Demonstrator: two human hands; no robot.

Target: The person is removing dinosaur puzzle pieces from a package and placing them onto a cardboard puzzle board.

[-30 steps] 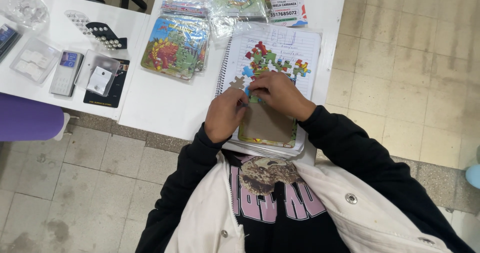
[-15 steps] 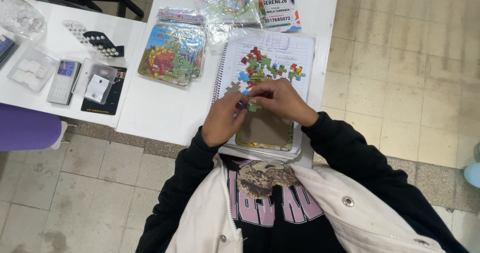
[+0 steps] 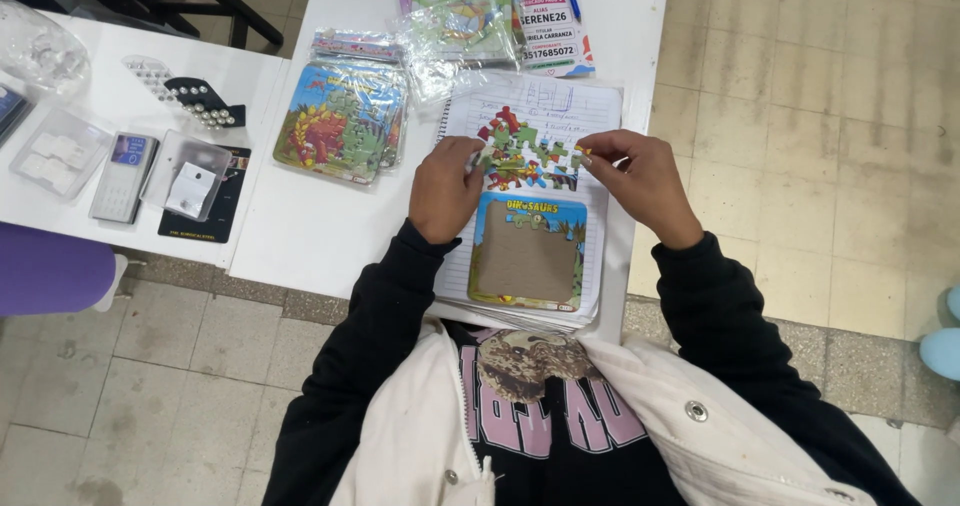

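Observation:
A puzzle tray (image 3: 528, 251) with a coloured frame and a bare brown inside lies on a spiral notebook (image 3: 560, 101) at the white table's near edge. A heap of loose coloured puzzle pieces (image 3: 515, 151) sits on the notebook just beyond the tray. My left hand (image 3: 445, 188) rests at the heap's left side, fingertips curled on a pale piece. My right hand (image 3: 638, 181) is at the heap's right side, thumb and forefinger pinching a small piece (image 3: 583, 153). Both hands are clear of the tray.
Wrapped puzzle packs (image 3: 340, 116) lie left of the notebook, with more packs (image 3: 460, 6) and a printed sheet (image 3: 553, 16) at the far end. The adjoining white table (image 3: 260, 236) holds clear boxes (image 3: 60, 151), a small grey device (image 3: 120, 176) and a black card. A purple seat (image 3: 50, 266) stands below.
Both hands were together over the tray. They have moved up and apart to either side of the heap, uncovering the tray's brown inside.

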